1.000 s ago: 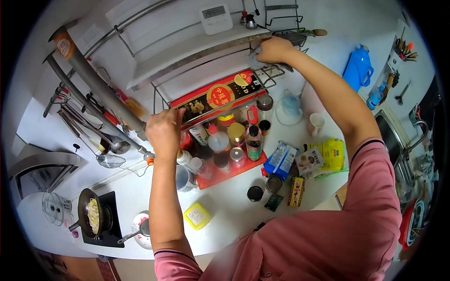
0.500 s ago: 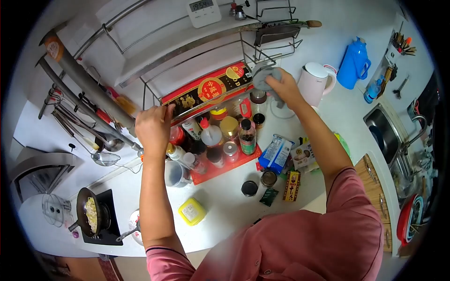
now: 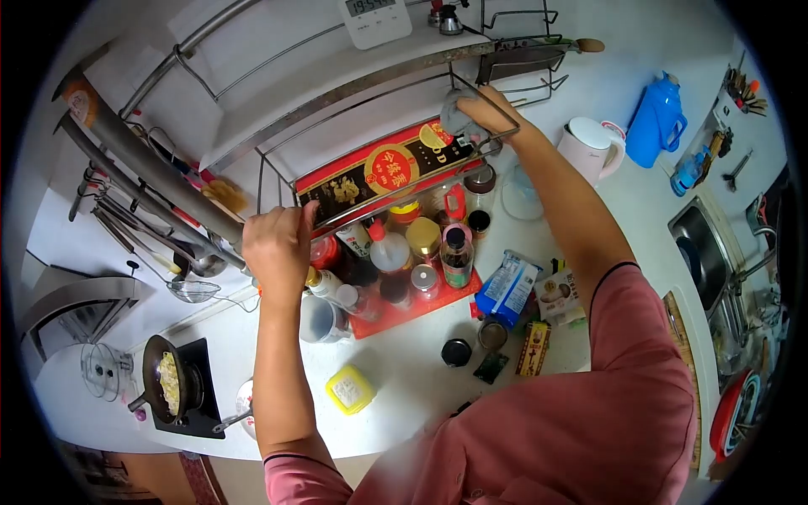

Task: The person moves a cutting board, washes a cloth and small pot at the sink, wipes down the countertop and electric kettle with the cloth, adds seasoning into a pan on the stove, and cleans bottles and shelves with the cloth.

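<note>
My left hand (image 3: 278, 244) is closed around the left front end of the metal wall rack (image 3: 362, 93). A grey cloth (image 3: 457, 116) is bunched in my right hand (image 3: 490, 114), at the right end of the rack's lower shelf, behind a side wire. Between my hands a red, black and gold box (image 3: 389, 168) lies along that shelf. Below it, bottles and jars, among them a dark-capped bottle (image 3: 457, 257) and a gold-lidded jar (image 3: 423, 239), stand on a red tray (image 3: 400, 321). My right fingers are partly hidden by the wire and cloth.
A pink kettle (image 3: 582, 147) and a blue thermos (image 3: 656, 122) stand at the right. The counter holds a blue packet (image 3: 509, 289), a yellow-edged container (image 3: 350, 389) and small jars. A wok (image 3: 156, 370) with food sits on the left cooktop; a timer (image 3: 375, 23) is overhead.
My right hand has moved with the grey cloth from the shelf's front corner back into its right end, behind the side wire. The left hand keeps its hold; the view has shifted slightly.
</note>
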A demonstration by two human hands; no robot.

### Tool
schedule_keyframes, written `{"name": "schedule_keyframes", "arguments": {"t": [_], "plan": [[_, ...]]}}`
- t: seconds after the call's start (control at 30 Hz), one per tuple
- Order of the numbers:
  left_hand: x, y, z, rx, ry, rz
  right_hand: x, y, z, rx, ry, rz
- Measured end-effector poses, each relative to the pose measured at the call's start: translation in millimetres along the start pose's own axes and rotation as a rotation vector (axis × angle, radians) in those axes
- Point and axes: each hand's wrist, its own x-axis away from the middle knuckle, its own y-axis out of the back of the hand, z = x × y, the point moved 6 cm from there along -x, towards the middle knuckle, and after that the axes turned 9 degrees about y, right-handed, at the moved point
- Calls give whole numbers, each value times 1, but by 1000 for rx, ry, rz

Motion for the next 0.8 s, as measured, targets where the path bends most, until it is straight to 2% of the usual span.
{"name": "schedule_keyframes", "arguments": {"t": [0.03, 0.13, 0.23, 0.33, 0.47, 0.57, 0.67, 0.8], "plan": [[0, -1, 0, 9, 1, -6, 19, -3, -1, -294, -147, 2], [-1, -1, -1, 8, -4, -25, 70, 5, 17, -416, -127, 30], [1, -1, -1, 6, 1, -37, 113, 10, 21, -434, -305, -138], [2, -1, 0, 4, 4, -47, 139, -13, 11, -701, -383, -439], [2, -1, 2, 27, 13, -41, 154, -84, 26, -1065, -161, -585], [2, 1, 3, 42, 10, -26, 151, -104, 38, -1176, -105, -644], [2, 4, 3, 76, 21, -39, 158, -129, 65, -1083, -199, -695], [4, 5, 6, 108, 81, 8, 148, -171, 82, -1021, -87, -594]]}}
